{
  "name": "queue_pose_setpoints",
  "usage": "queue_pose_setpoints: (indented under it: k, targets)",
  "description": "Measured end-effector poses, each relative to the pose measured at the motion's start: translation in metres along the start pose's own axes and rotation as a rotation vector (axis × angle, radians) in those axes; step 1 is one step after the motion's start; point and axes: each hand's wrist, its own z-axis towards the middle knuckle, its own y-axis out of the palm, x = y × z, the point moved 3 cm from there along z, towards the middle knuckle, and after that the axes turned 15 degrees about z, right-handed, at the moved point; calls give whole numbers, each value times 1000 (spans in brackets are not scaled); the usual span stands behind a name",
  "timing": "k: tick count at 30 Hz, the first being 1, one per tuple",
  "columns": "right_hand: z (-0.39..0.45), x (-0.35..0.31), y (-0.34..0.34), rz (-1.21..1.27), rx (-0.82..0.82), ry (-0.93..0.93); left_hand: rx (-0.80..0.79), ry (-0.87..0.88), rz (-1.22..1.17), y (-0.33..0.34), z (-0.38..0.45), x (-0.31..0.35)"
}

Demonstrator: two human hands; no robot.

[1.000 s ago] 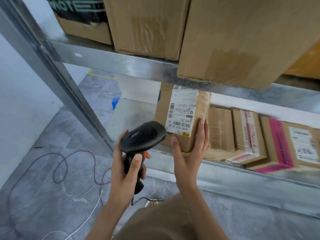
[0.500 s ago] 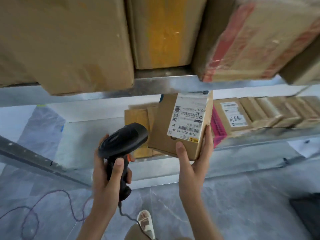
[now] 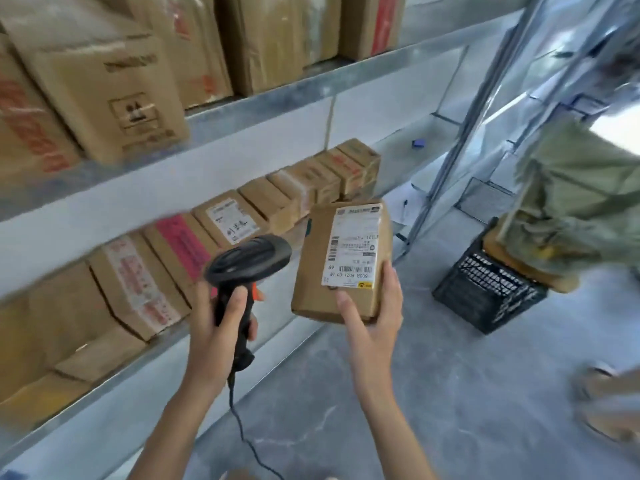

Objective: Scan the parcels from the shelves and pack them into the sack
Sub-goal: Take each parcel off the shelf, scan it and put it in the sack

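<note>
Two bare forearms reaching up from the bottom edge. Left hand [image 3: 221,327] wrapped around the grip of a black scanner [image 3: 242,271], thumb lying up the handle, scanner head tipped toward the right; black cord [image 3: 242,427] trailing down from the handle's base. Right hand [image 3: 374,323] cupping the lower end of a brown parcel [image 3: 343,261], thumb on its front face, fingers behind its right edge. Parcel held upright in the air, off the shelf, just right of the scanner head, white label [image 3: 353,247] facing the camera. Behind, a metal shelf [image 3: 263,105] lined with more boxes [image 3: 242,216], blurred. At the right edge, a black crate [image 3: 485,289] on the grey floor beneath a green sack [image 3: 581,202].
</note>
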Motion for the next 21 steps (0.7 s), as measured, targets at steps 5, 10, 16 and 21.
queue_pose_setpoints:
  k: [5, 10, 16, 21]
  targets:
    - [43, 5, -78, -79, 140, 25, -191, -11, -72, 102, 17, 10]
    - [82, 10, -130, -88, 294, 39, -370, -11, -106, 193, 44, 13]
    - [162, 15, -179, -114, 482, 15, -553, 22, -143, 305, 101, 26]
    - [232, 11, -211, -172, 565, 13, -647, -7, -234, 388, 145, 44]
